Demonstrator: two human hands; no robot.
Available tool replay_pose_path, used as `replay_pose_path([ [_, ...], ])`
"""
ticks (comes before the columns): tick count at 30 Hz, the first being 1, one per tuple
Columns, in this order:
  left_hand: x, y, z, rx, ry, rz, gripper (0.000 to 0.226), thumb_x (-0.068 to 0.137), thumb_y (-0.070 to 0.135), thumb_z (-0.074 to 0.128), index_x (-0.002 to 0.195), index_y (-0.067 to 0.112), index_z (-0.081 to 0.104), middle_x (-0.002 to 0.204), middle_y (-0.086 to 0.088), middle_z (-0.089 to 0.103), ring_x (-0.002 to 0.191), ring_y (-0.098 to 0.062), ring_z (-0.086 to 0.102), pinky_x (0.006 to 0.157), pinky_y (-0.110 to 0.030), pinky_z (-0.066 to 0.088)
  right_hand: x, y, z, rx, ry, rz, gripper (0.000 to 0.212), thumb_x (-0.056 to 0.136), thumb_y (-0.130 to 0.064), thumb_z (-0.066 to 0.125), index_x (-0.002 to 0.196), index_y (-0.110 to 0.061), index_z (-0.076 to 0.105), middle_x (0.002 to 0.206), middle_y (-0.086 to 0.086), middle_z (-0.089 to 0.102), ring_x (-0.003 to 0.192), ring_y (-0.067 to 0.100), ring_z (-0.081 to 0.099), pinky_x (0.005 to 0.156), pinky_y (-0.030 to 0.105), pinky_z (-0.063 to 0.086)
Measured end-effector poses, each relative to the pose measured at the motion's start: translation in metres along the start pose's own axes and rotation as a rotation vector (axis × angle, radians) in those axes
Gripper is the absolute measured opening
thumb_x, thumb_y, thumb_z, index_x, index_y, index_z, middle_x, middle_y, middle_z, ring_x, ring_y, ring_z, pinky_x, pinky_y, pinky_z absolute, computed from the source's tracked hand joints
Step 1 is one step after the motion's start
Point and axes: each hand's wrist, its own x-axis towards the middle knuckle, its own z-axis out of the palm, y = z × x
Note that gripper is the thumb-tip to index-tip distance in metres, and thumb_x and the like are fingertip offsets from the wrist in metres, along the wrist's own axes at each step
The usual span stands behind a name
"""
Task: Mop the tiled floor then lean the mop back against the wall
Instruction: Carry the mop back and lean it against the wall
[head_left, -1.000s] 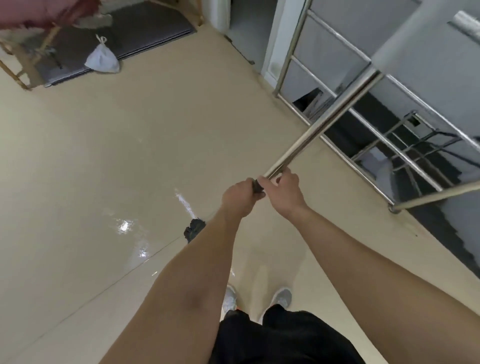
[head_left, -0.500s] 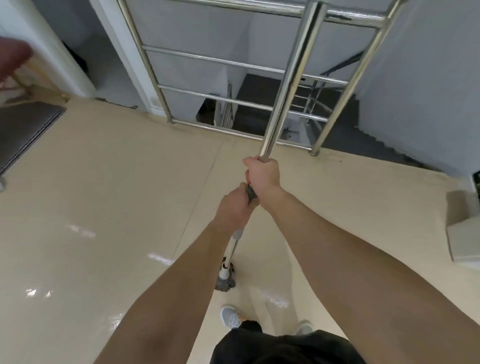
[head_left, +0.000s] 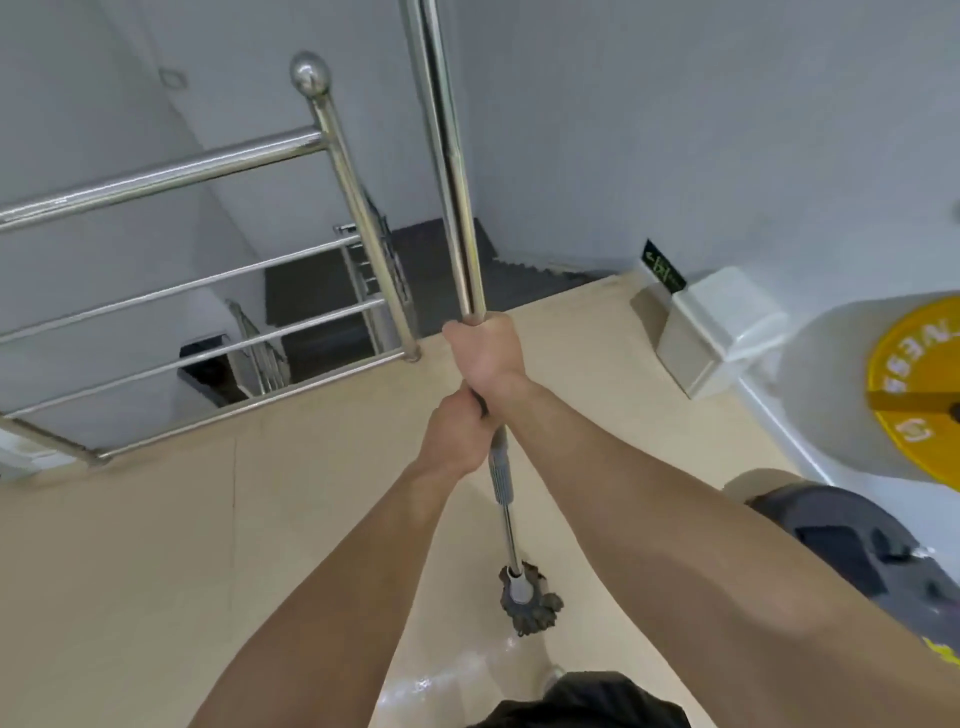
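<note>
The mop has a long shiny steel handle (head_left: 451, 171) that stands nearly upright in the middle of the view. Its dark stringy mop head (head_left: 531, 605) rests on the cream tiled floor (head_left: 156, 545), just ahead of my feet. My right hand (head_left: 485, 351) grips the handle higher up, where the steel tube ends. My left hand (head_left: 457, 441) grips just below it, on the dark and grey grip section. A wet sheen shows on the tiles near my feet. The grey-white wall (head_left: 649, 130) rises behind the mop, to the right.
A steel stair railing (head_left: 358, 208) guards an open stairwell (head_left: 322, 291) at the left and centre back. A white box (head_left: 719, 327) sits by the wall. A yellow weight plate (head_left: 914, 395) and a dark plate (head_left: 857, 545) lie at the right.
My view has swung right, from the open floor to the railing and the corner wall. The mop handle has risen from slanted to nearly upright, and the mop head now sits near my feet.
</note>
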Motion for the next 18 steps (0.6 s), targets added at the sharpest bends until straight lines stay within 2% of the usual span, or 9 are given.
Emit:
replay_pose_path([
  [6,0.059,0.148,0.062,-0.010,-0.111,0.233,0.023,0.094,0.014,0.055,0.111,0.003,0.067,0.101,-0.012,0.072,0.093,-0.029,0.068,0.078,-0.032,0.054,0.064,-0.017,-0.161,0.065,0.216,-0.004,0.042,0.081,-0.010,0.059,0.054,-0.020,0.028,0.036,-0.013,0.026,0.040,0.012,0.026,0.043,0.025,0.025],
  [10,0.096,0.239,0.106,-0.022,-0.202,0.404,0.022,0.094,0.018,0.057,0.109,0.004,0.066,0.096,-0.010,0.072,0.083,-0.024,0.066,0.076,-0.033,0.053,0.102,-0.022,-0.259,0.130,0.385,-0.005,0.039,0.077,-0.012,0.059,0.057,-0.022,0.028,0.049,-0.005,0.029,0.048,0.016,0.027,0.052,0.032,0.026],
  [12,0.112,0.283,0.129,-0.026,-0.259,0.486,0.026,0.095,0.022,0.057,0.111,0.004,0.065,0.096,-0.009,0.073,0.077,-0.020,0.061,0.076,-0.032,0.052,0.119,-0.019,-0.307,0.163,0.469,0.001,0.035,0.074,-0.012,0.058,0.058,-0.022,0.028,0.051,-0.004,0.029,0.049,0.018,0.027,0.052,0.032,0.025],
  [14,0.129,0.324,0.157,-0.028,-0.328,0.549,0.028,0.095,0.026,0.057,0.114,0.006,0.065,0.096,-0.007,0.073,0.081,-0.022,0.066,0.075,-0.031,0.052,0.137,-0.012,-0.355,0.196,0.559,0.029,0.037,0.073,-0.010,0.056,0.057,-0.023,0.025,0.046,-0.007,0.025,0.043,0.016,0.024,0.047,0.027,0.022],
  [18,0.163,0.394,0.216,0.009,-0.471,0.688,0.031,0.095,0.028,0.053,0.118,0.009,0.061,0.098,-0.007,0.072,0.088,-0.026,0.068,0.072,-0.031,0.050,0.170,0.007,-0.440,0.251,0.766,0.087,0.038,0.072,-0.010,0.057,0.058,-0.024,0.024,0.051,-0.002,0.023,0.048,0.019,0.020,0.050,0.032,0.018],
])
